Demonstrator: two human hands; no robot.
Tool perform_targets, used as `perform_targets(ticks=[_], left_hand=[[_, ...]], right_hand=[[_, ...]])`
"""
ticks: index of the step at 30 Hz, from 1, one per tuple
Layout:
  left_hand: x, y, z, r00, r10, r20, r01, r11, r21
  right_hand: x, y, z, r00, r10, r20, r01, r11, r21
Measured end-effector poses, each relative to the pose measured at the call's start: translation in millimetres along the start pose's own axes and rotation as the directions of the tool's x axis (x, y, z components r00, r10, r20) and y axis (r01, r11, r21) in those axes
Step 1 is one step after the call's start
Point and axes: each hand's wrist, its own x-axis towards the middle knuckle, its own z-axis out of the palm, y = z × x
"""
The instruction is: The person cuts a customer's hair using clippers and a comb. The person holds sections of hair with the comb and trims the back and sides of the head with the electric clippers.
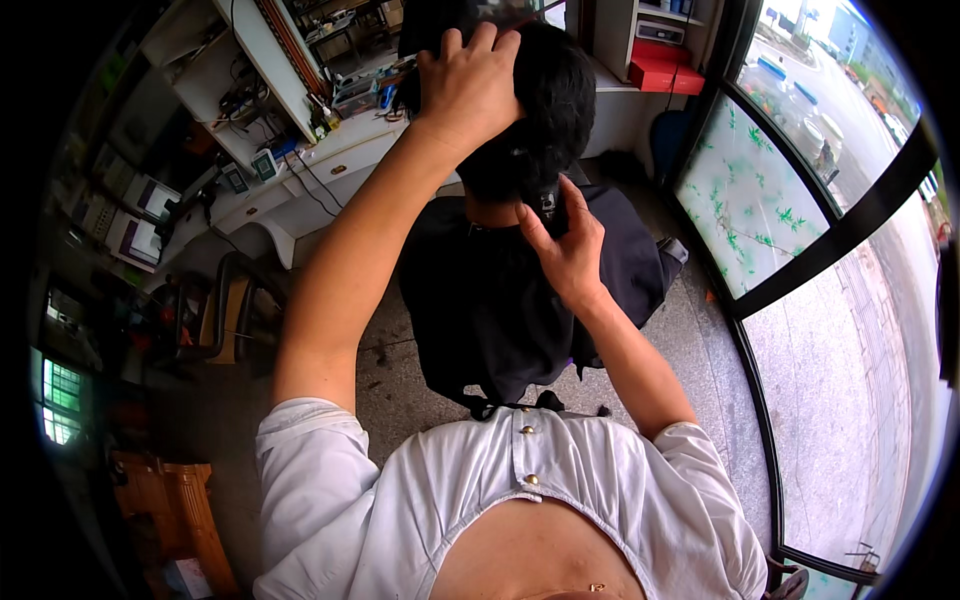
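A seated person with short black hair (pixel 559 90) is in front of me, back turned, wrapped in a black cape (pixel 487 300). My left hand (pixel 472 82) lies against the upper left of the head with its fingers bent. Its fingertips are hidden, so whether it holds anything does not show. Low at the back of the head, on the right side, my right hand (pixel 574 244) holds a dark hair clipper (pixel 548 202) between thumb and fingers. The clipper's upper end is against the hair and hard to make out.
A white counter (pixel 360 142) with drawers and a mirror (pixel 352 37) stands ahead on the left, carrying bottles and cables. A black-armed chair (pixel 225 307) is at left. On the right are a glass door (pixel 757 195) with a black frame and a red box (pixel 664 67) on a shelf.
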Motion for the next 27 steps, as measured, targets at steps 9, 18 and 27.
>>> perform_targets(ticks=[9, 18, 27], left_hand=[[1.1, -3.2, 3.1, 0.998, 0.023, -0.05, -0.023, 1.0, -0.002], [0.6, -2.5, 5.3, 0.998, 0.021, -0.053, -0.02, 1.0, 0.017], [1.6, -0.6, 5.3, 1.0, 0.009, -0.026, -0.009, 1.0, -0.005]], right_hand=[[-18.6, 21.5, -18.2, 0.904, 0.293, 0.312, -0.344, 0.931, 0.123], [-17.1, 41.3, -19.8, 0.882, 0.36, 0.305, -0.401, 0.912, 0.082], [-8.3, 43.0, -10.0, 0.983, 0.139, 0.121, -0.158, 0.974, 0.161]])
